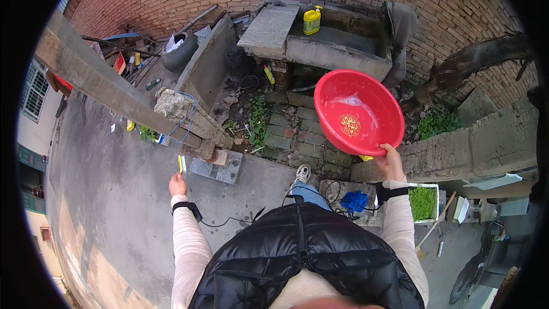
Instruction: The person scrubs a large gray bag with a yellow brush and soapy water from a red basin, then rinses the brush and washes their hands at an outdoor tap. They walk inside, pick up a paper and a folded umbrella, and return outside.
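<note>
My right hand (391, 163) grips the near rim of a red plastic basin (377, 103), which hangs tilted in the air with its inside facing me. A gold round pattern and a patch of white suds show on its bottom. My left hand (178, 185), out to the left at about waist height, is closed around a small brush (182, 164) with a yellow back and white bristles. Something small and yellow (366, 158) peeks out below the basin's rim beside my right hand; its kind is hidden.
Ahead stands a concrete sink (337, 51) with a yellow pump bottle (311, 21) on it. A concrete post (114, 80) leans across the left. A low concrete wall (440, 157) runs at right, near a white box of green seedlings (422, 203). A black cable (229, 220) crosses near me.
</note>
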Demonstrator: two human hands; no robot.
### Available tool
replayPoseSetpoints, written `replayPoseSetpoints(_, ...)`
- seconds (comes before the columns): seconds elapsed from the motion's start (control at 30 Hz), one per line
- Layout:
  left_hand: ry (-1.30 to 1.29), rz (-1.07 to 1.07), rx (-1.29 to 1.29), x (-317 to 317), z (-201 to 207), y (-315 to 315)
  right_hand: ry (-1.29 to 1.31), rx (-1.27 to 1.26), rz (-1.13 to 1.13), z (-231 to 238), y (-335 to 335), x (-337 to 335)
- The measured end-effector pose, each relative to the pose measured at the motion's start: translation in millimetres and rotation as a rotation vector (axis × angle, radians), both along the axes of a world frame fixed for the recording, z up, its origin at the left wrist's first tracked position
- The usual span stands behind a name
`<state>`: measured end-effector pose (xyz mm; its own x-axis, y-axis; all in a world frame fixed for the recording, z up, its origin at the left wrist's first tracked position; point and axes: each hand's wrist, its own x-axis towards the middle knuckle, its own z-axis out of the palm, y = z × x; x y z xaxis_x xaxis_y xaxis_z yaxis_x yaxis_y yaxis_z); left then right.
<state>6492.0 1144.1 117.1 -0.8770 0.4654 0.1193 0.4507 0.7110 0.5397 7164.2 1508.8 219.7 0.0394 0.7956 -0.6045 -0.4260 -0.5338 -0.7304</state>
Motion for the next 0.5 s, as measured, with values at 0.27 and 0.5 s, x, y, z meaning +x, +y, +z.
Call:
replayPoseSetpoints(0.27,-0.745,0.04,0.579,0.2,63.1,272.2,0.082,0.041,-0.059,13.6,172.7,-24.1)
replayPoseSetpoints(0.5,-0.929,0.088,0.761,10.9,79.9,397.0,0.108,0.055,-0.053,35.2,324.3,-45.0)
